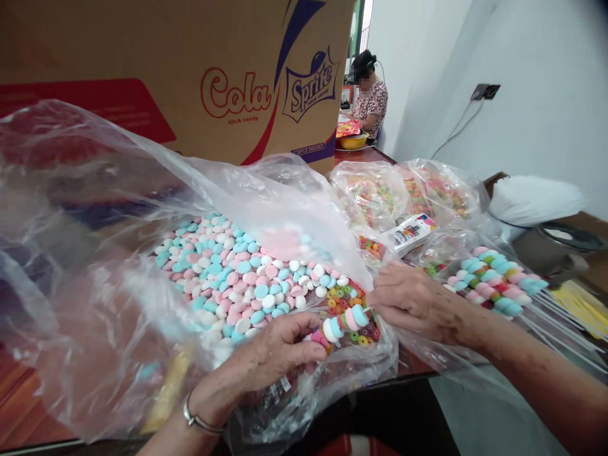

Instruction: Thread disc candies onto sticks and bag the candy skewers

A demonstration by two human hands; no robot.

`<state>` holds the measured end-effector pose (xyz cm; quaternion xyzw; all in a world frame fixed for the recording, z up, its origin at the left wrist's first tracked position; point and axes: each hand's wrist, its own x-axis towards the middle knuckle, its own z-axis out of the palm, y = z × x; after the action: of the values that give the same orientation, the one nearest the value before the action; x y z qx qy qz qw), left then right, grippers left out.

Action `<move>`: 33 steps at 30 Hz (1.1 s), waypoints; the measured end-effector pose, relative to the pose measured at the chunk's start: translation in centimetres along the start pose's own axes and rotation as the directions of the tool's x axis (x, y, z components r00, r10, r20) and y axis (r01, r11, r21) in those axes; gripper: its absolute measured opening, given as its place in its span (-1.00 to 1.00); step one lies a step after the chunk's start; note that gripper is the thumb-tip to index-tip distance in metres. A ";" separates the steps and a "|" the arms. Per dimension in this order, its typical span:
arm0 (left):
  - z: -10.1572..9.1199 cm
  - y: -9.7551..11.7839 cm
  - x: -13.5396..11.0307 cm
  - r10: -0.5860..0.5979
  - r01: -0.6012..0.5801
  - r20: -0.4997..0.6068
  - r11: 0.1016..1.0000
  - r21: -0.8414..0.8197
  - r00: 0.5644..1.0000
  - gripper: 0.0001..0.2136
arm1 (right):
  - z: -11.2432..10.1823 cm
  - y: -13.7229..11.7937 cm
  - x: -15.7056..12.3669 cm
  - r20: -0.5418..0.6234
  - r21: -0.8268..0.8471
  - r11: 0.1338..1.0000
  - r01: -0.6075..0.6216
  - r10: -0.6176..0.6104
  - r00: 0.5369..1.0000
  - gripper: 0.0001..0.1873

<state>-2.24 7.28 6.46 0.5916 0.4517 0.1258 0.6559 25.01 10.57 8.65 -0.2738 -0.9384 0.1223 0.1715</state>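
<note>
My left hand (289,345) is closed around the lower end of a candy skewer (335,326), tilted up to the right and threaded with blue, white, pink and green pieces. At its upper tip, the fingers of my right hand (408,297) are pinched together on what looks like the thin white stick; the fingertips are partly hidden. Beside and behind my left hand lies a heap of pastel pink, blue and white candies (237,272) in a large clear plastic bag (285,209). Just behind the skewer are colourful ring gummies (344,297), also in plastic.
A big cardboard box (156,44) stands behind the heap. To the right lie finished-looking candy skewers (496,278) with white sticks, bags of gummies (375,193), a small white carton (409,233) and a grey pot (551,250). Another person (373,101) sits farther back.
</note>
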 end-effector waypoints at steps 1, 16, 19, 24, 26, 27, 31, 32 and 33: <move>0.1 0.1 0.0 -0.011 0.011 0.000 1.000 0.004 1.000 -0.72 | 0.0 0.1 0.1 0.001 0.004 1.000 0.016 -0.016 1.000 -0.71; 2.3 1.1 0.7 0.140 -0.119 -0.144 0.982 0.147 0.980 -0.71 | 0.4 0.8 1.0 0.044 0.267 0.960 -0.086 0.077 0.996 -0.71; 2.8 1.5 0.4 0.121 -0.111 -0.066 0.985 0.132 0.991 -0.73 | 0.6 1.1 0.7 0.138 0.368 0.919 -0.144 0.100 0.985 -0.75; 5.1 -0.6 1.4 0.075 -0.072 -0.189 0.997 0.023 0.979 -0.74 | 1.4 1.8 0.5 0.220 0.386 0.920 -0.073 -0.015 0.975 -0.76; 6.6 -1.4 1.7 0.028 -0.046 -0.231 0.996 -0.075 0.972 -0.73 | 1.0 1.8 0.6 0.220 0.381 0.924 -0.044 -0.044 0.975 -0.77; 7.3 -1.6 1.6 0.015 -0.046 -0.241 0.991 -0.124 0.970 -0.72 | 0.7 1.7 0.6 0.220 0.383 0.923 -0.028 -0.062 0.973 -0.77; 8.6 -1.7 0.1 -0.055 0.015 -0.157 0.970 -0.244 0.986 -0.66 | -0.1 1.4 0.2 0.226 0.398 0.917 0.025 -0.124 0.966 -0.76; 8.5 -1.8 -0.5 -0.086 0.057 -0.099 0.961 -0.270 0.991 -0.65 | -0.1 1.3 0.0 0.219 0.400 0.916 0.028 -0.126 0.968 -0.76; 8.4 -1.9 -1.1 -0.118 0.104 -0.028 0.948 -0.301 0.993 -0.65 | -0.1 1.3 -0.2 0.210 0.403 0.915 0.029 -0.123 0.970 -0.76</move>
<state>2.67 0.48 4.35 0.4565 0.4748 0.1691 0.7332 25.78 11.59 8.23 -0.1804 -0.9175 0.3342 0.1180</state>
